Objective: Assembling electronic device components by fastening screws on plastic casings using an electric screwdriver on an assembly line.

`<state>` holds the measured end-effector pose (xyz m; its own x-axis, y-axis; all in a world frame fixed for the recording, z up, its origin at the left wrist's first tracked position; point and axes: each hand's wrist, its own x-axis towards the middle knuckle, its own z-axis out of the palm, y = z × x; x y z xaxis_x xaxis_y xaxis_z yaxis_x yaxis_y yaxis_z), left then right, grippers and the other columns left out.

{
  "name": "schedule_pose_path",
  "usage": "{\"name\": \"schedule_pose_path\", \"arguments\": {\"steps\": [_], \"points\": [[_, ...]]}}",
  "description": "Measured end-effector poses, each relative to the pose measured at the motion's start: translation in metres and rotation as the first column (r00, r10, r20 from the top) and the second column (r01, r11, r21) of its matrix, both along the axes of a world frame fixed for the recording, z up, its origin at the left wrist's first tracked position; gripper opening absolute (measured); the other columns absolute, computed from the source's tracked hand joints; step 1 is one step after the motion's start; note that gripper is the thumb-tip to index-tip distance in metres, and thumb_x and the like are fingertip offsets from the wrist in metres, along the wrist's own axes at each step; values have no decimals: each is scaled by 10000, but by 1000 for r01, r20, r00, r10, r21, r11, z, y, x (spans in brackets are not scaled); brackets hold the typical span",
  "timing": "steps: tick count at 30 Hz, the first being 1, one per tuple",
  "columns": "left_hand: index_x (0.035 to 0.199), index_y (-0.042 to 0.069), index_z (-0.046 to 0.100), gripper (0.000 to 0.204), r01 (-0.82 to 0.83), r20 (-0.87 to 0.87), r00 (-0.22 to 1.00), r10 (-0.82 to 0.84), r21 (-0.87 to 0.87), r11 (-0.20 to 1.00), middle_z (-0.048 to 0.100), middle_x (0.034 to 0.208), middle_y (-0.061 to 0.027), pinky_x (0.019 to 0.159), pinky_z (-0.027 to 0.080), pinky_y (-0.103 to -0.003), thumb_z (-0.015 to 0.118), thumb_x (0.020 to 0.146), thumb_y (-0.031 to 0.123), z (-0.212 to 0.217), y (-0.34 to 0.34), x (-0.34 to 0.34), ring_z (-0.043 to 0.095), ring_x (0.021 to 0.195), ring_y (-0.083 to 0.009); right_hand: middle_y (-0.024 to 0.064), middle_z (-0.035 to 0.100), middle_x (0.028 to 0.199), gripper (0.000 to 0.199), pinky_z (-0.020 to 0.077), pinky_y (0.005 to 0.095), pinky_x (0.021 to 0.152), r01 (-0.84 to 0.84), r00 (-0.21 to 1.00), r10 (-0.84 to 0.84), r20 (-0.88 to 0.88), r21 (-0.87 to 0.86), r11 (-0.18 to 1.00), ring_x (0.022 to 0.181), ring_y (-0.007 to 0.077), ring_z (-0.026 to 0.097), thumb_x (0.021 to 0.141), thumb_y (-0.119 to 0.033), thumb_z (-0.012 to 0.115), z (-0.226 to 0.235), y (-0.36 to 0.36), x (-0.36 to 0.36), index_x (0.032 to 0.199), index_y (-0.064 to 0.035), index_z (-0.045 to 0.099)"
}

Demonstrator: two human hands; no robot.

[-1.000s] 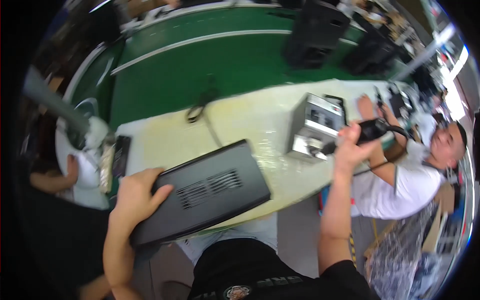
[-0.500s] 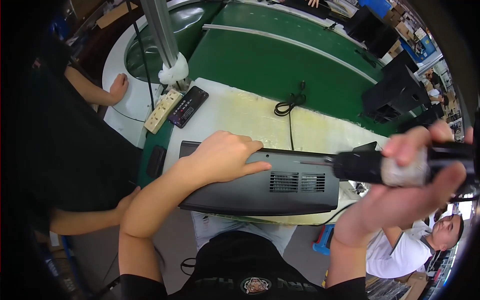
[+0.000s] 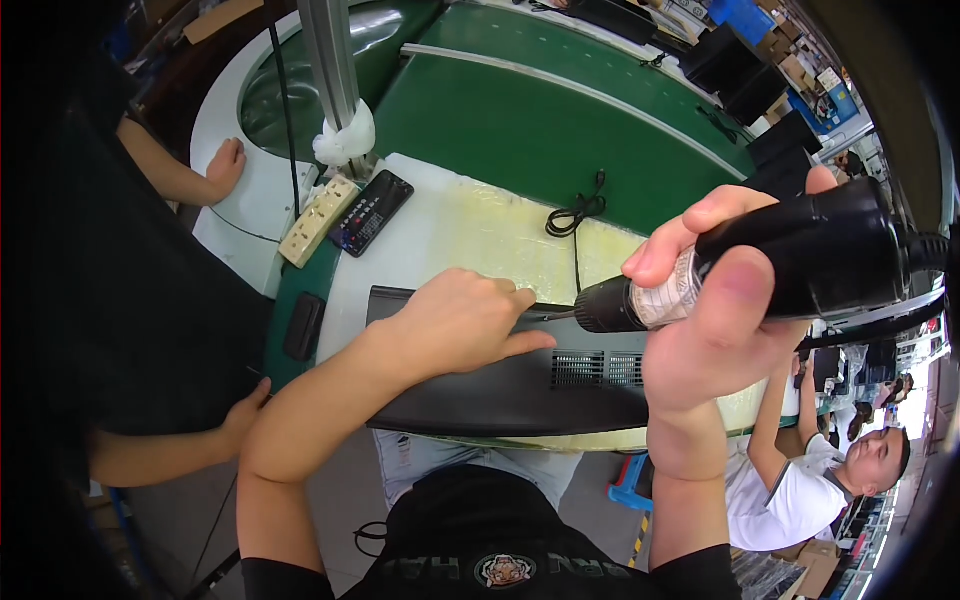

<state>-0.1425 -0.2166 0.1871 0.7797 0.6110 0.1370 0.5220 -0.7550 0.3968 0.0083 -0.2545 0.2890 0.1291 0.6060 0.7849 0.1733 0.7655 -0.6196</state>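
A long dark grey case (image 3: 480, 405) with two slotted vents lies across the bench in front of me. My left hand (image 3: 455, 322) presses on it, fingers bent over its far edge and thumb stretched along the top. In my right hand (image 3: 705, 350) is a black electric screwdriver (image 3: 815, 250), gripped around its pale wrapped collar. Its thin bit points left, with the tip beside my left fingertips, at the case's far edge; whether it touches a screw is hidden. The screwdriver and right hand cover the case's right end.
A beige power strip (image 3: 318, 222) and a phone (image 3: 372, 213) lie near a metal post (image 3: 335, 70). A coiled black cable (image 3: 577, 215) runs behind the case. Beyond is a green conveyor belt (image 3: 520, 120). One person stands at left; another (image 3: 800, 490) is at right.
My right hand has brought the screwdriver left, so its bit has gone from over the vents to beside my left fingertips. My left hand still holds the case.
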Motion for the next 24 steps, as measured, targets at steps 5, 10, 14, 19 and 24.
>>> {"name": "schedule_pose_path", "arguments": {"steps": [5, 10, 14, 19, 24], "points": [[820, 8, 632, 505, 23, -31, 999, -23, 12, 1000, 626, 681, -137, 608, 507, -399, 552, 876, 503, 4, -2, 3, 637, 649, -322, 120, 571, 916, 707, 503, 289, 523, -34, 999, 35, 29, -17, 999, 580, 162, 569, 919, -240, 584, -3, 2, 3, 1423, 12, 157], [888, 11, 648, 479, 49, 18, 999, -50, 49, 998, 662, 764, -159, 636, 518, -410, 569, 867, 483, -9, 1, 6, 650, 691, -335, 137, 598, 913, 471, 495, 255, 533, -78, 996, 81, -35, 81, 994, 600, 140, 576, 891, -56, 586, -28, 16, 5, 1288, 34, 349], [1021, 37, 657, 368, -56, 67, 996, 61, -72, 996, 675, 925, -184, 739, 512, -451, 679, 792, 325, -7, -3, 8, 650, 843, -352, 198, 621, 1040, 794, 530, 339, 740, 137, 979, -152, 137, 116, 984, 827, 293, 666, 755, -143, 763, -20, 20, 8, 1349, 77, 286], [1365, 25, 398, 600, -1, 181, 983, 13, -64, 998, 443, 1365, -208, 1056, 330, -429, 650, 842, 175, -1, -5, 6, 395, 1298, -353, 268, 586, 1114, 766, 513, 379, 814, 5, 1000, -12, 29, 221, 975, 927, 416, 633, 768, -94, 706, -16, 24, -9, 1368, 61, 255], [985, -16, 649, 256, -134, -76, 990, 122, -177, 975, 650, 981, -208, 801, 475, -421, 652, 816, 177, 11, -7, 20, 598, 894, -403, 261, 567, 1102, 846, 520, 376, 760, 144, 986, -158, 59, 184, 972, 873, 368, 648, 763, -151, 713, -9, 7, 44, 1398, 72, 200]]}}
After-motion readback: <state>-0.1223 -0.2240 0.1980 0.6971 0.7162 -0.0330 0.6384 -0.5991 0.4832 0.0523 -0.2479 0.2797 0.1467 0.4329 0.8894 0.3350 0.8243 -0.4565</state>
